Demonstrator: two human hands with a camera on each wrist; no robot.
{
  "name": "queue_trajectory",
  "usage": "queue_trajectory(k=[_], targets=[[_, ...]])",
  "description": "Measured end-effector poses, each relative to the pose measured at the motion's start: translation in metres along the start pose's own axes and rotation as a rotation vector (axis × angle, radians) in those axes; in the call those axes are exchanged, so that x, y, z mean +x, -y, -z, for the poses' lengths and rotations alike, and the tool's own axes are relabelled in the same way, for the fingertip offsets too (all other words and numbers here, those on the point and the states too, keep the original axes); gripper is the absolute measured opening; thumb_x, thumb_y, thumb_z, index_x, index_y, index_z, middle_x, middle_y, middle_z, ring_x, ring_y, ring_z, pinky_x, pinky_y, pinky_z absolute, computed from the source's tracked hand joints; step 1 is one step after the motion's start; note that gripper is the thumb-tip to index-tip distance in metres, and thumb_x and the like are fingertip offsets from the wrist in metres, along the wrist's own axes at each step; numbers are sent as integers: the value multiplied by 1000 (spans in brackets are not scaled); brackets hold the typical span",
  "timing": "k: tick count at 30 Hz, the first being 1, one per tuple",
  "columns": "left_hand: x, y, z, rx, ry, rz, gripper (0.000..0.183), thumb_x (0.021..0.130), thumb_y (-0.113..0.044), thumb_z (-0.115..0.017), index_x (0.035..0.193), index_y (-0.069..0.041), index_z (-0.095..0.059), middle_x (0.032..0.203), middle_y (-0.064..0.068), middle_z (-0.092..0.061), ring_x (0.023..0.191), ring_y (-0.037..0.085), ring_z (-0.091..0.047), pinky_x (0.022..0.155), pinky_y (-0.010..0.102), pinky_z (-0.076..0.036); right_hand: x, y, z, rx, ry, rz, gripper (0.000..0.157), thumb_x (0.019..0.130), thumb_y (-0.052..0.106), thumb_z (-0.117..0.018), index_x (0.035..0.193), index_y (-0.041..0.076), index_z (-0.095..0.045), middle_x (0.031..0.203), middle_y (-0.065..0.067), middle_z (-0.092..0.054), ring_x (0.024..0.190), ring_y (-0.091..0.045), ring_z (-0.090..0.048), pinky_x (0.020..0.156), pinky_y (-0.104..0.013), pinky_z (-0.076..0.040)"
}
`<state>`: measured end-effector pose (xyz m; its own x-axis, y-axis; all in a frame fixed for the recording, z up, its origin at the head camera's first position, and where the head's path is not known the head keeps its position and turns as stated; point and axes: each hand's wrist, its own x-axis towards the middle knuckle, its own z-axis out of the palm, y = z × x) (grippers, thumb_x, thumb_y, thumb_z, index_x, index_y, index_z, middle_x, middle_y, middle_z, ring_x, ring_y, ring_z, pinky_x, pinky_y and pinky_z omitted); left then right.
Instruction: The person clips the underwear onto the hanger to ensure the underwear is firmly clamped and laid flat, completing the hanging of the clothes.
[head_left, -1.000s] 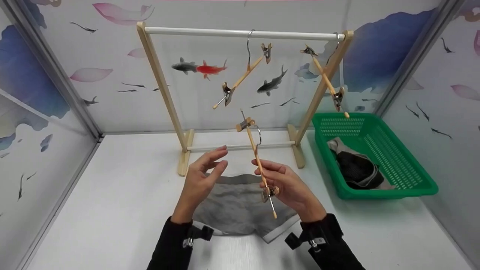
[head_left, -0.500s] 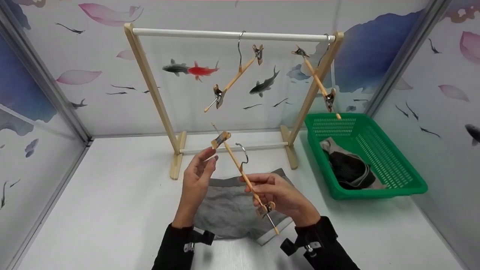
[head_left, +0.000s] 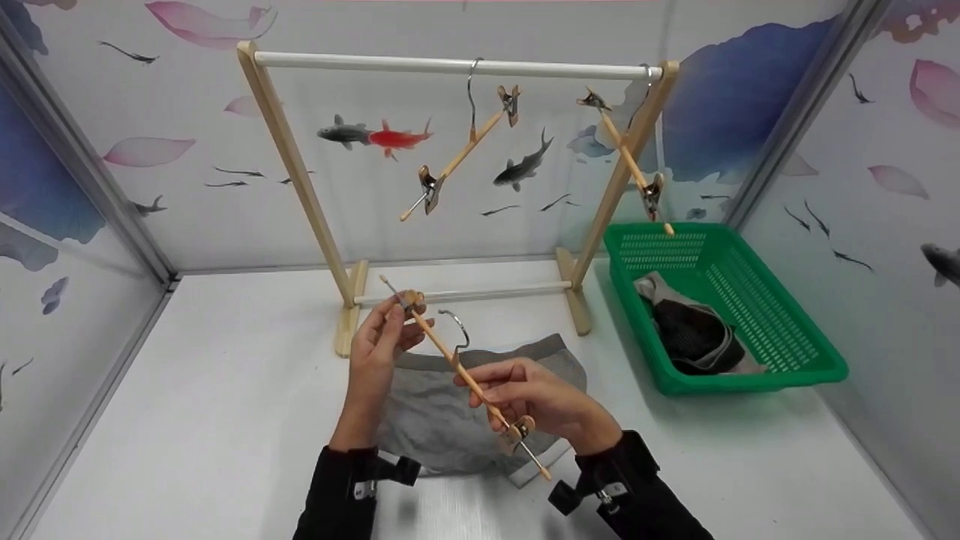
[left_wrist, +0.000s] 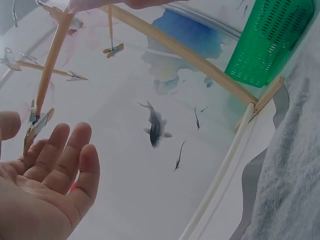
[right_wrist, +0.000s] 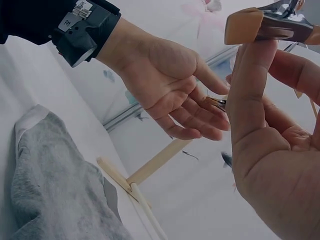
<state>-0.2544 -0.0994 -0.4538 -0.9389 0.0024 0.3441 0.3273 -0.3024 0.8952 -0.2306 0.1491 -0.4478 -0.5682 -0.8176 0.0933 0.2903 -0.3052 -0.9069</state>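
A wooden clip hanger (head_left: 444, 347) with a metal hook is held slantwise above the table. My right hand (head_left: 536, 394) grips its bar close to the nearer clip (head_left: 517, 431). At the far end, my left hand (head_left: 373, 349) has thumb and fingers around the other clip (head_left: 411, 300). That clip also shows by the left fingers in the left wrist view, its tip against them. Under both hands lies a pair of grey shorts (head_left: 431, 420), spread flat with the waistband toward the rack; the hands and hanger cover part of it.
A wooden rack with a white rail (head_left: 360, 62) stands behind. Two more clip hangers hang from it, one mid-rail (head_left: 469, 155) and one (head_left: 622, 150) at the right post. The green basket (head_left: 750, 382) at right holds a dark and grey garment (head_left: 690, 330). Printed panels enclose the table.
The hanger has come down and to the left in my right hand. My left hand, apart from it before, now has its fingers at the far clip. The view shifted slightly.
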Motion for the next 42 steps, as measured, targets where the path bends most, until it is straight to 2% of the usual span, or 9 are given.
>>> queue_trajectory(k=[5,13,21,26,29,33,36,39,42], targets=[[1,-2,1,-49,-28,1,35,107,-22,-55,129,5,-59,116,17,-65,104,33,-70,93,42,-55,2,-3,-2,-12,38,-16,39,102,5,-55,140,-1,-58,105,-3,-72,75,-6,-70,60,-18,-54],[1,-11,5,-61,-161,42,26,104,-16,-61,122,2,-66,104,10,-71,92,18,-68,79,29,-56,1,2,6,11,-23,14,41,105,11,-55,145,1,-54,112,-7,-73,79,-8,-71,69,-22,-57],[4,-11,10,-165,-263,26,26,102,-16,-65,120,1,-66,108,13,-72,92,19,-70,77,28,-55,-7,16,18,217,-60,77,45,112,31,-39,145,5,-55,134,-21,-63,100,-20,-72,97,-39,-53],[6,-8,12,-178,-287,23,25,100,-17,-67,117,1,-65,107,11,-74,91,19,-70,75,28,-54,-11,20,26,368,-40,143,62,112,46,-21,147,7,-53,142,-26,-55,105,-24,-69,99,-41,-51],[7,-7,12,-186,-309,30,26,98,-19,-70,114,0,-64,105,11,-74,89,18,-70,72,26,-54,-14,22,31,459,-51,195,68,110,53,-19,149,7,-50,136,-21,-59,114,-30,-66,98,-40,-51],[7,-7,11,-171,-337,49,25,97,-19,-71,110,0,-61,102,10,-75,87,18,-71,70,26,-54,-18,25,36,524,-75,281,72,106,60,-25,154,8,-42,142,-20,-52,127,-36,-57,101,-41,-50],[7,-7,9,-141,-345,65,21,98,-17,-70,108,-1,-60,100,9,-75,86,18,-72,70,27,-54,-21,27,39,469,-78,354,68,107,56,-29,157,10,-35,153,-23,-41,132,-40,-53,103,-40,-49],[6,-6,7,-112,-342,70,17,99,-14,-68,108,-2,-61,100,9,-75,86,18,-72,70,27,-55,-22,28,40,329,-108,412,57,111,41,-35,158,10,-30,152,-22,-43,131,-40,-54,101,-39,-50],[6,-5,5,-85,-337,72,17,99,-14,-68,108,-1,-62,100,10,-75,86,18,-72,70,27,-55,-22,30,38,212,-201,418,48,112,27,-38,157,10,-31,146,-19,-49,124,-37,-61,96,-38,-53]])
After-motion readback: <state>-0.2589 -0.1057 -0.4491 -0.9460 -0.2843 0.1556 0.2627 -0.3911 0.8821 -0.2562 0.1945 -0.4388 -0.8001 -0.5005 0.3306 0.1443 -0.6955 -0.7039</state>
